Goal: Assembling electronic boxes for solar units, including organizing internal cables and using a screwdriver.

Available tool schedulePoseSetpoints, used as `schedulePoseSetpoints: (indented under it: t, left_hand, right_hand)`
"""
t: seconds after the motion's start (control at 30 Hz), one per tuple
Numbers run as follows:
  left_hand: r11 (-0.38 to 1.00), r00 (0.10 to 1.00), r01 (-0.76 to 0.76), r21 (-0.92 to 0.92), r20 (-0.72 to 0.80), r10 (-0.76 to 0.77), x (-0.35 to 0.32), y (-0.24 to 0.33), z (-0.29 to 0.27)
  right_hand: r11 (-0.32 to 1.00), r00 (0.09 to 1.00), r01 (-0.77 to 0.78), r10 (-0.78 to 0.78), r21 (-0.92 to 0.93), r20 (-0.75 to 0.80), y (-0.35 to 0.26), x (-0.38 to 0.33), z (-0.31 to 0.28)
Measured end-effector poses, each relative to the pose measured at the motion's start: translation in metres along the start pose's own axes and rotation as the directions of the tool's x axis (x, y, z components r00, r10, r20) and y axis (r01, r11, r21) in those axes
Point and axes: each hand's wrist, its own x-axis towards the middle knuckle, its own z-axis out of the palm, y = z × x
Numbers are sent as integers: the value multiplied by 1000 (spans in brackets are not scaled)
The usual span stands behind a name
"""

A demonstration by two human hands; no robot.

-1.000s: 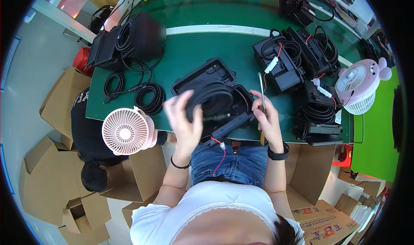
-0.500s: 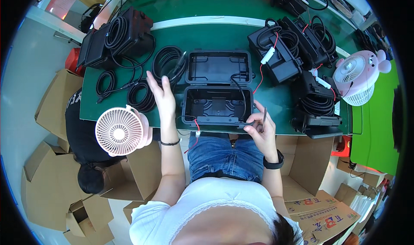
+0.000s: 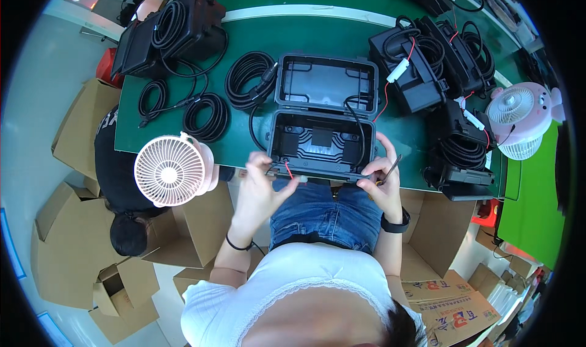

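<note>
Left hand [image 3: 261, 185] at near left corner of open black case [image 3: 321, 144], fingers pinched on red wire [image 3: 288, 170]. Right hand [image 3: 379, 179] grips case's near right corner, thin tool [image 3: 390, 166] clamped between fingers. Case sits at near edge of green table [image 3: 317, 39], lid up; black cable coils [image 3: 247, 78] just left.

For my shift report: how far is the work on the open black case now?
Done: finished black cases with coiled cables sit right. In hand: the open case lies empty; left hand pinches a red wire, right hand steadies its edge. Left: loose cable coils remain unpacked.
</note>
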Motion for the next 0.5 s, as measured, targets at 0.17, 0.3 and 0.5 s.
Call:
schedulePoseSetpoints:
  t: [0.17,0.3,0.5]
  left_hand:
    - [999,994,-23,45,106,18,-6,20,-11]
    - [629,949,281,-725,309,-68,1,35,-19]
    - [769,951,163,-618,305,43,51,49,-17]
  right_hand:
    - [999,1000,-17,17,28,-1,0,3,1]
    - [999,1000,7,-7,36,-5,3,2,0]
    - [998,999,-38,39,41,-22,-4,5,3]
